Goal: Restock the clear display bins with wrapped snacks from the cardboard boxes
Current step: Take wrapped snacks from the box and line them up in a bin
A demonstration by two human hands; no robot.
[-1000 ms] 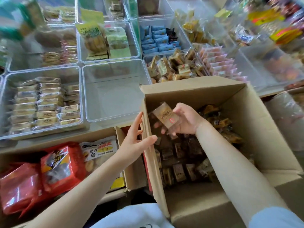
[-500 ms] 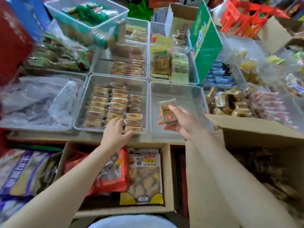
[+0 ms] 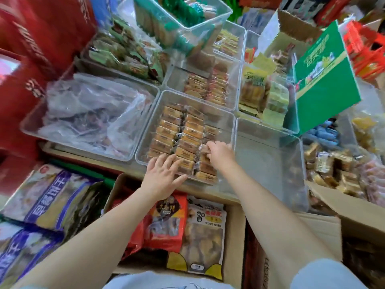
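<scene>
Fingers point(image 3: 210, 147) of right hand pinch glossy rectangular snack point(image 3: 205, 150) in clear bin point(image 3: 145, 140)

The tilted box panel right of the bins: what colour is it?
Green, with pale printed graphics, on the box panel; the head view shows it clearly.

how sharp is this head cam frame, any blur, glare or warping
Head view: motion blur smears the red boxes at left and the snack piles at right; the bin of tan wrapped snacks and both hands, left hand and right hand, read clearer; wide-angle bending tilts the edges; soft sheen on the clear plastic bag; even light, no hard shadows.
</scene>
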